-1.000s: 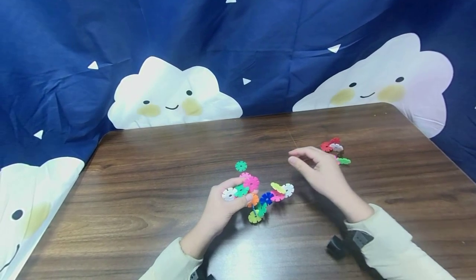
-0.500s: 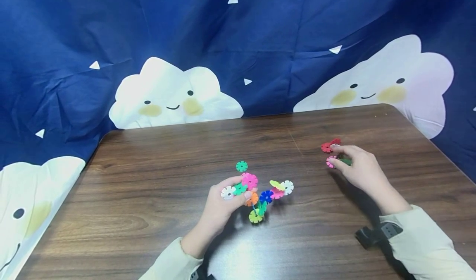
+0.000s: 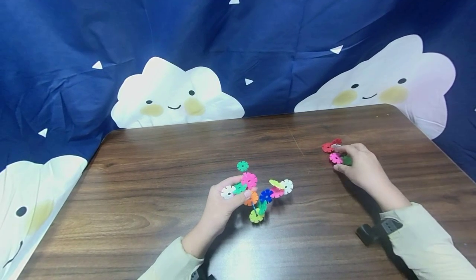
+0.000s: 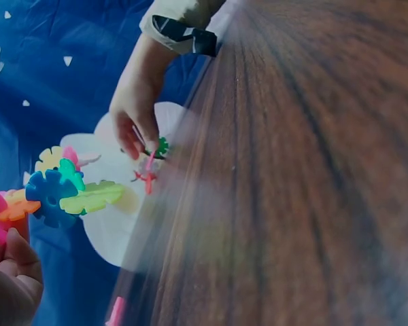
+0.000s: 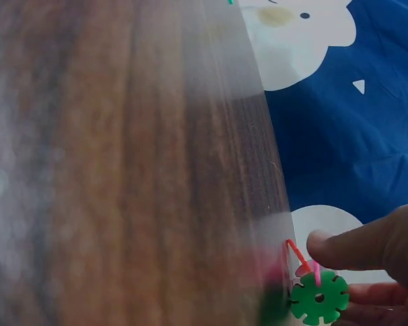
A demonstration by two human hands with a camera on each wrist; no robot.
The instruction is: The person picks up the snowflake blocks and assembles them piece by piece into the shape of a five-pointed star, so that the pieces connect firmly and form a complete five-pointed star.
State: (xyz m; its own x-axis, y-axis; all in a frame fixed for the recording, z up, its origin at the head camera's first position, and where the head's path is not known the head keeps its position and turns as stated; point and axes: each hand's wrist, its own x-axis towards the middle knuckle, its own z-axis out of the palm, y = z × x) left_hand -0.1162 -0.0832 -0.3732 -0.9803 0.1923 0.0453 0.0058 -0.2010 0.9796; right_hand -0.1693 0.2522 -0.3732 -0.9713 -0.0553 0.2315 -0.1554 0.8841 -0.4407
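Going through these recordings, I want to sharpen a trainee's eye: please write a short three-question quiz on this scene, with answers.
1. Multiple choice. The left hand is:
a) flat on the table
b) gripping linked flower-shaped discs
c) touching the right sleeve
2. True or false: the right hand is at the same group of discs as the left hand.
3. In the head view, what colour is the disc directly right of the orange disc?

Key: 1. b; 2. False, it is at a separate group; 3. Blue.
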